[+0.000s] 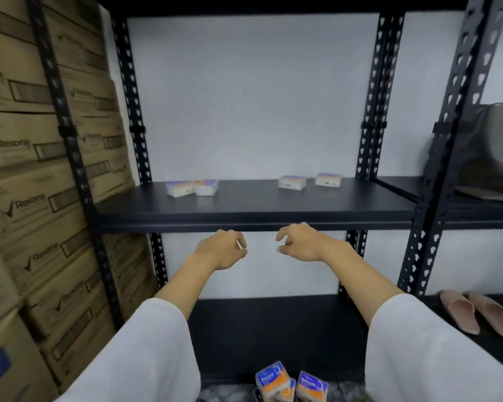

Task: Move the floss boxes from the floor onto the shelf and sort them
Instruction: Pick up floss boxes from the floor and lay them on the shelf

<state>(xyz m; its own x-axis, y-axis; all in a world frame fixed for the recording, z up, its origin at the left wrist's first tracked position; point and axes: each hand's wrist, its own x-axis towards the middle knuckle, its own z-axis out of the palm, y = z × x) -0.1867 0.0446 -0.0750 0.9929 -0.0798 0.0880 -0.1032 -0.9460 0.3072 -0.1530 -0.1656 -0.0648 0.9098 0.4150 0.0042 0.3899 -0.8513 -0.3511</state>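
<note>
Both hands hang in front of the shelf edge with nothing in them: the left hand and the right hand each show loosely curled fingers, so neither grip has hold of anything, and they sit just apart from one another below the front lip of the shelf. From the grips, the remaining floss boxes lie straight down and back toward the person: on the floor at the bottom edge of the view stand a box marked "Round" and, touching it on its right, a box marked "Smooth", both tilted and partly cut off by the frame. The Round box lies more under the left hand and the Smooth box more under the right, so each hand looks to have its own nearest box, and the coming move most likely calls for a reach down and inward between the two white sleeves. Above and beyond the hands, four boxes already rest on the shelf in two groups well apart: a left pair touching each other and a right pair with a small gap between them, their long sides running along the shelf. That split suggests the sorting is under way, though their labels are too blurred to read.
</note>
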